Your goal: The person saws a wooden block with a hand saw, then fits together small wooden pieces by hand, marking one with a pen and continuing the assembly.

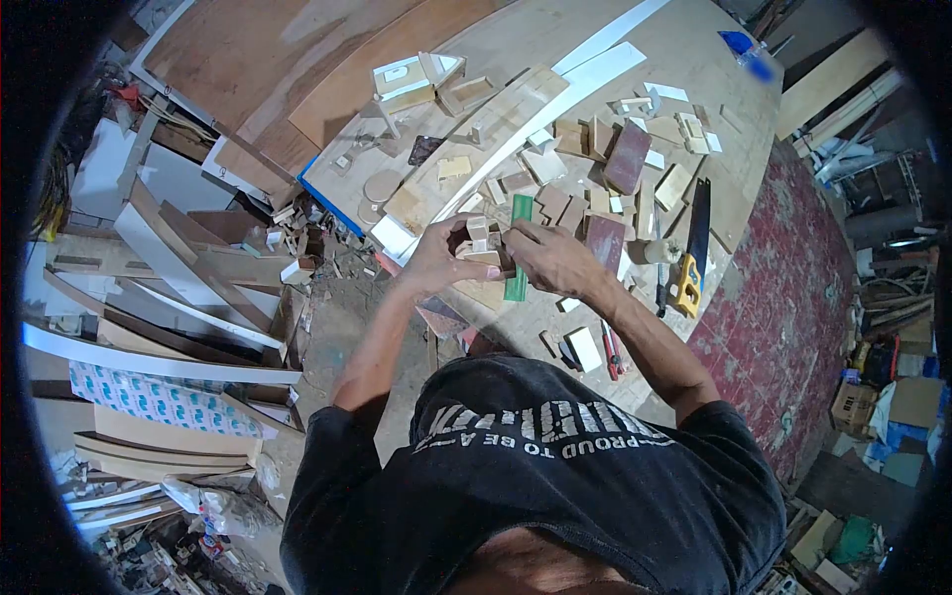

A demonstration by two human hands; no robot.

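Near the table's front edge, my left hand [436,260] is wrapped round a small wooden assembly [480,238] made of light blocks. My right hand [555,260] is closed at the right side of this assembly; its fingertips are bent over, and what they hold is too small to make out. A green strip [520,223] stands upright in the view between the two hands, partly hidden behind my right hand's fingers. Wood offcuts and a dark red block [628,157] lie beyond my right hand.
A handsaw with a yellow handle [686,287] lies at the table's right. Red pliers-like tool [611,352] and a white block [583,349] are near the front edge. Long white strips [600,79] cross the table [476,40]. Curved panels [159,352] are stacked at the left.
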